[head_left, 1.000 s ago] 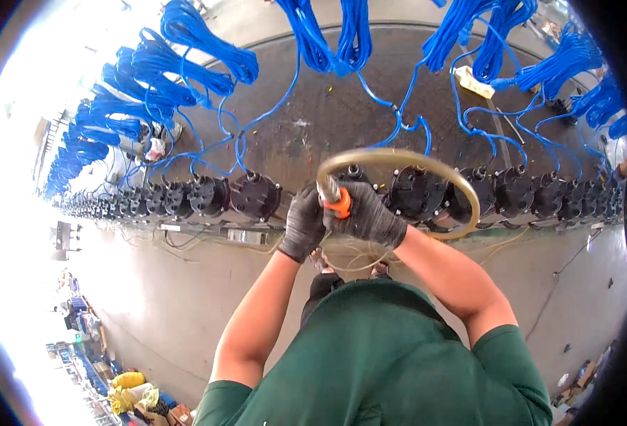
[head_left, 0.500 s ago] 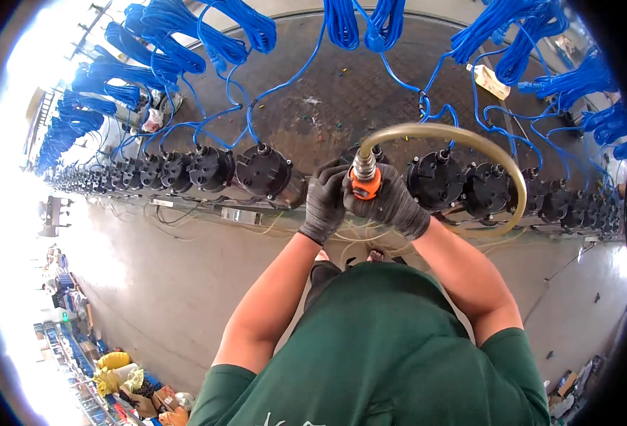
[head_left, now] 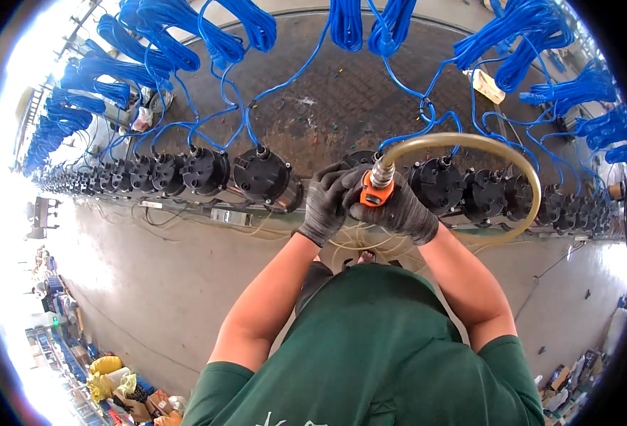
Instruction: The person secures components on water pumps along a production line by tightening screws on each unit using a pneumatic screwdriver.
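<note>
My right hand [head_left: 404, 207], in a dark grey knit glove, is wrapped around an orange air tool [head_left: 376, 190]. A metal coupling on its top leads into a clear yellowish hose [head_left: 494, 142] that loops to the right. Close against it, my left hand [head_left: 325, 204], gloved alike, has its fingers curled; what they hold, if anything, is hidden. Both hands are at a black round-capped motor unit [head_left: 359, 157], mostly covered by them. To the left stands another black-capped unit [head_left: 264, 174], and to the right a further one [head_left: 435, 181], each with a blue cable.
A long row of similar units runs along the near edge of the dark worktable [head_left: 306, 85]. Bundled blue cables [head_left: 345, 25] hang above its far side. A whitish bottle [head_left: 486, 85] lies at the back right. Thin hoses [head_left: 359, 234] trail below the edge.
The orange air tool and my right hand have shifted slightly right, and the tool tilts a little more. My left hand stays close beside it. The view has moved slightly.
</note>
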Available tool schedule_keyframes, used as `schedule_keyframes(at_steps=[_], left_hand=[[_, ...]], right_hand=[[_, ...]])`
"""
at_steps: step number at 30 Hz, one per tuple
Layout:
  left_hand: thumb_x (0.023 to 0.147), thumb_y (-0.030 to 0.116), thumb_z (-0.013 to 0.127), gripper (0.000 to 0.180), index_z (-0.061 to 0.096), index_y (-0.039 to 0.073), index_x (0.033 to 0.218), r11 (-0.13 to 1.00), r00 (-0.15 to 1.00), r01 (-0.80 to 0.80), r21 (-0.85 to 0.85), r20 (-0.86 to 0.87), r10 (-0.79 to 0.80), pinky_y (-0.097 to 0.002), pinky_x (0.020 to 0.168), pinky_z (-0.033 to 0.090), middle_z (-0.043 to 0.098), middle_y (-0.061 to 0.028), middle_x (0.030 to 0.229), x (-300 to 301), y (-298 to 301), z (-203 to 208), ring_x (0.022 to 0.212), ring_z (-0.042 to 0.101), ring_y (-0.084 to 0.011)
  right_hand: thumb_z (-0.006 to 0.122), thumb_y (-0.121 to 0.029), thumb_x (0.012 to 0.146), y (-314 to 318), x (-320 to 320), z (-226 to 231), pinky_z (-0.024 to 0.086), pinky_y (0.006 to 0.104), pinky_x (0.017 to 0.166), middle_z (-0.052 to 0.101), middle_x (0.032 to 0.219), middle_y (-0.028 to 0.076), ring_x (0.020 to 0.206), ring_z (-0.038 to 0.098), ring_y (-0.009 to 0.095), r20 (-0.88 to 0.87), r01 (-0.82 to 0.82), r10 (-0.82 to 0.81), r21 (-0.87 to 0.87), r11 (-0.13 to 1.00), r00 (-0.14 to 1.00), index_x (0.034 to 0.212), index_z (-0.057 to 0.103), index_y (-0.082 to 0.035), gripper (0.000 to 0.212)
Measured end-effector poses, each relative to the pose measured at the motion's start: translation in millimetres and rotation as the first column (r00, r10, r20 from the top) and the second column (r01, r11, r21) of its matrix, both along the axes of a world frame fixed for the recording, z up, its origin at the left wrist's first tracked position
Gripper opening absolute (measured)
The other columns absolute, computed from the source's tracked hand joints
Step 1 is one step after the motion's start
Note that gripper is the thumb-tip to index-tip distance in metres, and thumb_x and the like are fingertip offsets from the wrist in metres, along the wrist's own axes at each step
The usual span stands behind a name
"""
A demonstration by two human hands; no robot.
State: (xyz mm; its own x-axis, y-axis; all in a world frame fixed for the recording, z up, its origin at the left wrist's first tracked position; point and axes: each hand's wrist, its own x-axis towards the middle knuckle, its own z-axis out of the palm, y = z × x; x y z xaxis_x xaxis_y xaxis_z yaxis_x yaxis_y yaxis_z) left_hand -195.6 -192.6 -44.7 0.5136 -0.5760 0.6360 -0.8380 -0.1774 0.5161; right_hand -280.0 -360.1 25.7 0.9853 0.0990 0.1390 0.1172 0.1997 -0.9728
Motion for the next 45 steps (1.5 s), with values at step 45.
schedule_keyframes(at_steps=[45], left_hand=[[0.064,0.02,0.088,0.081,0.048,0.017,0.135,0.915,0.964,0.266,0.302,-0.091,-0.25,-0.0531,0.104,0.05,0.042,-0.0199,0.144,33,-6,32,0.128,0.051,-0.0415]], right_hand=[[0.087,-0.004,0.072,-75,-38,41,0.059,0.0307,0.079,0.072,0.108,0.011,0.089,0.071,0.017,0.051,0.458,-0.491,0.284,0.842,0.87,0.12,0.065,-0.003,0.053]])
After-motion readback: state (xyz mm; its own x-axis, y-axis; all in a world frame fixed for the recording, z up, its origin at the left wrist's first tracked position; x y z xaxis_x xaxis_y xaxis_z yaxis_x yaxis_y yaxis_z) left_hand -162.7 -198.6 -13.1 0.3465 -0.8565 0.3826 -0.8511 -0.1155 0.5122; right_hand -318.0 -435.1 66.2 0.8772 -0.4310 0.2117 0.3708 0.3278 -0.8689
